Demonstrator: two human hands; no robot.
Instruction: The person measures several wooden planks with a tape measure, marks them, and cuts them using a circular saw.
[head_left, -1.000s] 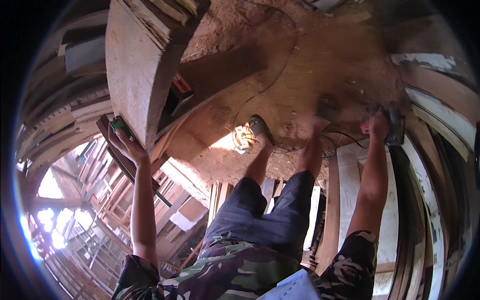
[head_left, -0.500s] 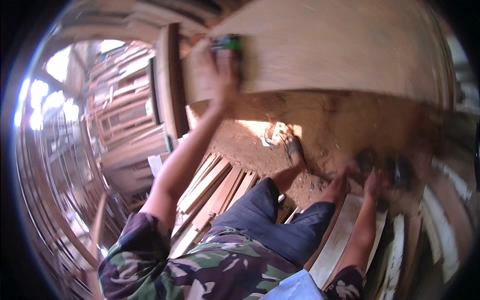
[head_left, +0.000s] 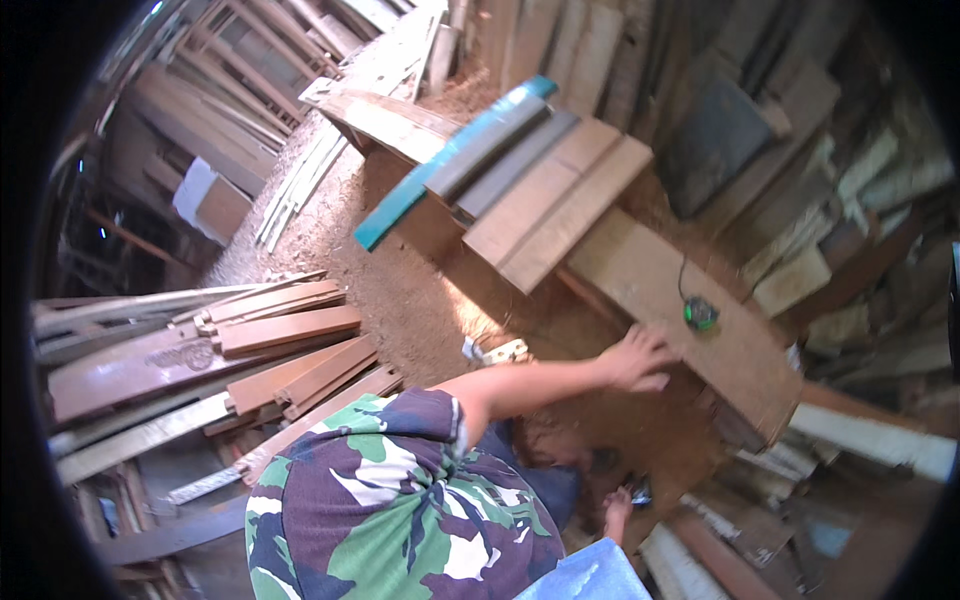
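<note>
My left hand reaches out with its fingers spread, holding nothing, beside the near edge of a long brown wooden board. On that board, just past my fingers, rests a small green-and-black tape measure with a thin dark cord. Lower down, near the ground, my right hand is small and partly seen. A dark, shiny object lies right beside it, and I cannot make out its kind or whether the fingers hold it.
Several brown and grey planks lie crosswise over the long board's far end, beside a teal-edged piece. Stacked timber pieces cover the left. More boards lean at the back right, and offcuts lie at the lower right.
My view has swung, bringing the crosswise planks into sight. My left hand has come off the green-and-black tape measure, which now lies on the board. My right hand stays low.
</note>
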